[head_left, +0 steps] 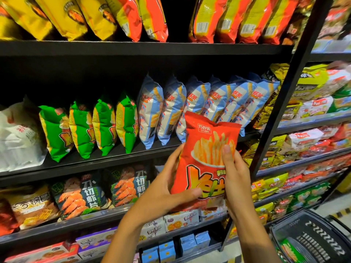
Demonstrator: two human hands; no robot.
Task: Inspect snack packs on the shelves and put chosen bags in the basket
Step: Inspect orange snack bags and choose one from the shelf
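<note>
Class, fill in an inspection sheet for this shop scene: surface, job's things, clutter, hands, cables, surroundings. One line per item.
Surface: black shelf boards in tiers, stocked with snack packs.
Job's things: red fries bag held upright in front of the shelves; black basket at lower right, a green pack lying inside.
Clutter: green bags and blue bags standing in rows on the middle shelf; shrimp packs below; yellow and red bags above.
Hands: left hand grips the bag's lower left edge; right hand holds its right side, thumb on the front.
Cables: nothing seen.
Surroundings: a second rack of packs at right; dim aisle lighting.
</note>
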